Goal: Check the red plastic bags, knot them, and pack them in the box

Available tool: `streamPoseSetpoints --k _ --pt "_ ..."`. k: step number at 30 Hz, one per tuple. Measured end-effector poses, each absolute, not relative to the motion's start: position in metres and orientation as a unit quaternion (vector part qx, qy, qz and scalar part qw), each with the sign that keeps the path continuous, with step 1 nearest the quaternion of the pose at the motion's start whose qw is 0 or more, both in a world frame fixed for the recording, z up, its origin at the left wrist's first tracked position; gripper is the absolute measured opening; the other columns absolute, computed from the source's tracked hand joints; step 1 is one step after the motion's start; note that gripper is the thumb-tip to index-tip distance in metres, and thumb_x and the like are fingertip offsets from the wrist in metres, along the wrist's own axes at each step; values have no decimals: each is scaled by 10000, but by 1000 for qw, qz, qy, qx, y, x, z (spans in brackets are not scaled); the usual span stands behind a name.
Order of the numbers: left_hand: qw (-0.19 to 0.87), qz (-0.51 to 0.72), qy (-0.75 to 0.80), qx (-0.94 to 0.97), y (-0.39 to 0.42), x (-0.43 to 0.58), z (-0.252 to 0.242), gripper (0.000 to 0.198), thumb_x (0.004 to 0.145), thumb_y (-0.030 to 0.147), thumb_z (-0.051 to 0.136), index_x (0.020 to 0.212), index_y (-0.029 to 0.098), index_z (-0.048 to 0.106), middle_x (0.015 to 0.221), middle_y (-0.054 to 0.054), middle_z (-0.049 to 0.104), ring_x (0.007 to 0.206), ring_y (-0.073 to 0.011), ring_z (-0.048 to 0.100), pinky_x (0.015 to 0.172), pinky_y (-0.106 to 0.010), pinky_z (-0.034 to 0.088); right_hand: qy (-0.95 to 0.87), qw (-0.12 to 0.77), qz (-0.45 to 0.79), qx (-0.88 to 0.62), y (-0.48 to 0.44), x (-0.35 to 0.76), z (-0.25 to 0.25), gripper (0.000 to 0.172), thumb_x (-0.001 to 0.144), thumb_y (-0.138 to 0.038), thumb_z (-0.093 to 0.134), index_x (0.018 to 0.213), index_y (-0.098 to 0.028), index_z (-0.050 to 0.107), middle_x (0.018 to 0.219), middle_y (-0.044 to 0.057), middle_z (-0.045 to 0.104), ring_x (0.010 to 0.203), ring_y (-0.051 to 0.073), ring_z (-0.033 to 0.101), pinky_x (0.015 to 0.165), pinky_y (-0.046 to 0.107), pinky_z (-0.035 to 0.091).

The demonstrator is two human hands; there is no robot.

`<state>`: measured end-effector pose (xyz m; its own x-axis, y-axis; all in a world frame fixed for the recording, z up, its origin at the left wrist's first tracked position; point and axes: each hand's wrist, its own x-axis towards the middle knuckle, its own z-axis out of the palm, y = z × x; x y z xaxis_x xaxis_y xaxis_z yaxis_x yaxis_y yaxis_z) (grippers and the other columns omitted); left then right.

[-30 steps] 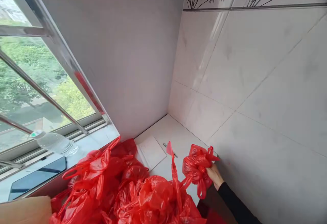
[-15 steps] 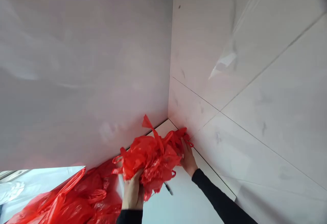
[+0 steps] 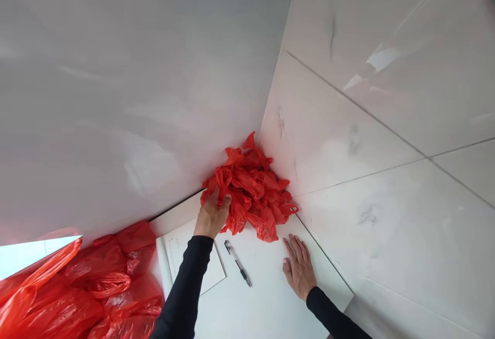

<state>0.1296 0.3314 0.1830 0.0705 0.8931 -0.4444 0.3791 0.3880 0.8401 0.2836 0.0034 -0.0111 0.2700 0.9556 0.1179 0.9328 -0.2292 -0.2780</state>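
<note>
A crumpled bundle of red plastic bags point(image 3: 253, 189) lies pushed into the corner where the two tiled walls meet the white counter point(image 3: 266, 298). My left hand point(image 3: 212, 214) grips the bundle's left edge, fingers closed on the plastic. My right hand point(image 3: 298, 267) rests flat on the counter just below and right of the bundle, fingers stretched out, holding nothing. Both arms wear black sleeves.
A pen point(image 3: 237, 263) lies on the counter between my hands. A sheet of paper point(image 3: 195, 261) lies under my left forearm. A large heap of red plastic bags point(image 3: 77, 292) fills the lower left. Glossy tiled walls point(image 3: 367, 122) close the corner.
The bundle went from being held in both hands into the corner. My right hand let go and now lies flat on the counter. The view shifted right and down.
</note>
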Motion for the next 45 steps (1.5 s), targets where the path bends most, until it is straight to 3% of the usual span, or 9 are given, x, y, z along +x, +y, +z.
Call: streamPoseSetpoints --k 4,8,13,19,23,28,31,36,45 --pt "418 250 633 602 311 114 166 490 797 276 704 1265 134 714 1255 -209 657 1391 -436 440 1213 -641 225 -603 154 35 -782 3 286 -9 721 979 -220 477 1651 -220 216 1660 141 344 1528 354 331 1186 631 386" --pt "353 326 614 626 281 103 122 627 850 385 631 1403 92 587 1307 -229 617 1316 -408 506 1140 -594 362 -599 154 41 -785 -3 292 -12 680 991 -245 465 1637 -230 252 1661 128 338 1534 347 315 1206 635 360" --pt "319 448 567 613 271 102 78 387 877 432 637 1113 126 662 1072 -136 710 1054 -284 655 1000 -447 498 -611 166 31 -774 -13 300 -16 610 1019 -294 427 1614 -234 304 1657 121 345 1533 333 318 1223 615 342" --pt "217 594 511 582 230 113 101 279 1015 387 464 1077 156 608 981 -79 692 921 -169 653 864 -301 510 -638 202 -12 -743 -20 320 -33 545 1033 -364 414 1558 -217 415 1611 138 421 1491 350 382 1204 607 353" --pt "254 665 442 547 130 111 132 243 993 366 541 1116 171 616 1025 -66 676 955 -163 632 872 -287 484 -649 228 -45 -724 -21 326 -44 488 1030 -353 412 1459 -149 522 1546 196 483 1434 376 436 1159 617 397" --pt "306 622 473 544 9 82 131 227 980 378 565 980 166 647 846 -24 657 761 -134 589 735 -254 468 -675 313 -81 -663 -26 315 -46 417 1012 -306 436 1318 -82 608 1322 243 599 1283 369 529 1093 594 452" --pt "311 606 494 540 -29 56 112 262 974 393 565 921 156 662 828 -35 663 772 -144 603 724 -256 475 -703 341 -89 -618 -33 303 -45 378 1006 -279 447 1300 -119 620 1280 203 621 1240 347 549 1108 583 432" --pt "304 611 527 507 -57 22 84 384 997 439 531 1207 137 641 1138 -116 706 1051 -204 663 948 -380 527 -732 359 -81 -574 -44 288 -45 339 1003 -251 451 1282 -175 627 1218 149 655 1186 306 580 1063 515 476" --pt "260 608 582 473 -80 -11 14 451 992 499 534 1271 160 633 1358 -157 629 1327 -272 551 1168 -513 395 -722 361 -56 -588 -43 290 -46 275 992 -225 445 1126 -187 683 1088 117 692 1017 275 609 939 452 514"
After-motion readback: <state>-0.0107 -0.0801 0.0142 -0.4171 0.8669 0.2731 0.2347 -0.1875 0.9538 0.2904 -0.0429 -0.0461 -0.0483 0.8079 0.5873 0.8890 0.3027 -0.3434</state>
